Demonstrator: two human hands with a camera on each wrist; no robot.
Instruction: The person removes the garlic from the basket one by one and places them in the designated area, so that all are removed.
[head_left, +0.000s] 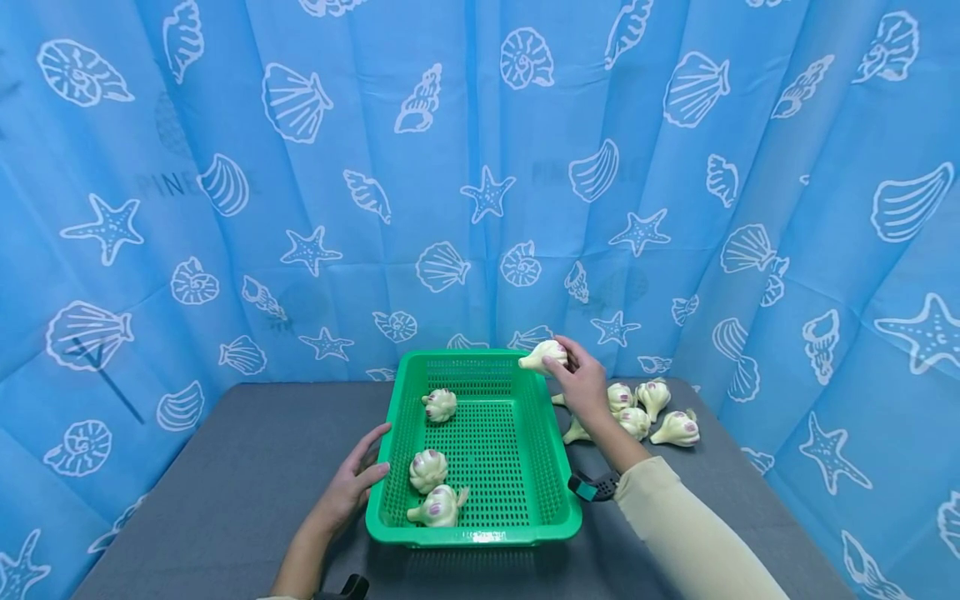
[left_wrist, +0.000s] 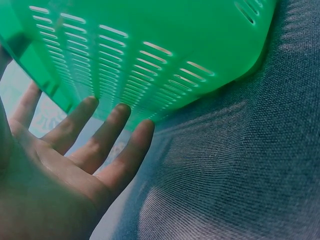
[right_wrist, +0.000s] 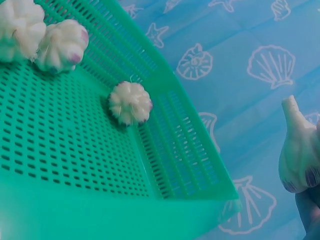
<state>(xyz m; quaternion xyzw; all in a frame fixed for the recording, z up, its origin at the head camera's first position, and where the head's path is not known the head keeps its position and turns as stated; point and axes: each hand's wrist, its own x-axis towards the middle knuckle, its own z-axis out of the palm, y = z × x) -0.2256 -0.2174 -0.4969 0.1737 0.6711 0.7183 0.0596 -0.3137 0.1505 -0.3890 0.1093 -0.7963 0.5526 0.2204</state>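
Note:
A green plastic basket (head_left: 474,533) with slotted walls stands on the grey table, holding three garlic bulbs: one bulb (head_left: 439,406) toward the back left, another (head_left: 428,471) nearer the front, and a third (head_left: 438,507) beside that. My left hand (head_left: 351,483) rests against the basket's left side, thumb at the rim. Its long fingers (left_wrist: 102,145) are spread and nearly straight along the outer wall in the left wrist view. Above the back right rim, my right hand (head_left: 583,379) pinches a garlic bulb (head_left: 543,357), stem pointing left. That bulb (right_wrist: 299,150) also shows at the right wrist view's edge.
Right of the basket, several more garlic bulbs (head_left: 633,422) lie clustered on the grey table (head_left: 255,467), partly behind my right hand and forearm. A blue curtain (head_left: 480,217) with white shell prints hangs close behind the table and along both sides.

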